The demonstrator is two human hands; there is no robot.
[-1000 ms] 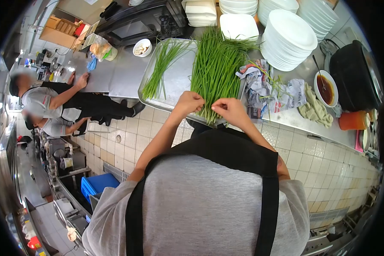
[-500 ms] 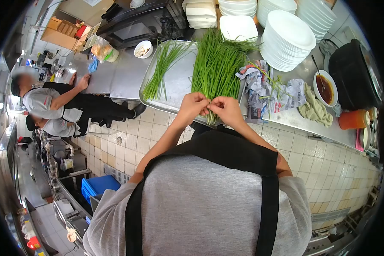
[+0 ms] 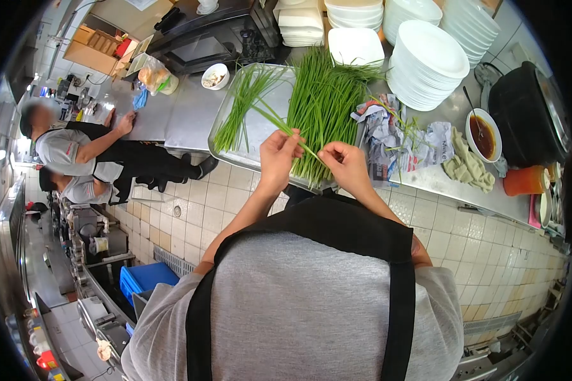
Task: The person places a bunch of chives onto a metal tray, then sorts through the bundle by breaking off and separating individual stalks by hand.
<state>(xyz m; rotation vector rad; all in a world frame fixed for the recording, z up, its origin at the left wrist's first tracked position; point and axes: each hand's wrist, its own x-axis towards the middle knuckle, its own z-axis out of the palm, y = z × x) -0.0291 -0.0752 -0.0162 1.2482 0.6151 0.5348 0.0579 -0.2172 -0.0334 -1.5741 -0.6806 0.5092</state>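
Some thin green stalks (image 3: 272, 118), pinched in left hand (image 3: 277, 160) and right hand (image 3: 351, 168) fingertips, above metal tray (image 3: 255, 141) near its front edge. Probably super light, bendy, easily bruised, so best held gently near the pale ends.

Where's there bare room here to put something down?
Left of the tray, the steel counter is bare in front of the small white bowl. A narrower gap lies between the tray's small bunch and large bunch, though held stalks cross it. Right of the tray is crowded: newspaper, cloth, sauce bowl, plates.
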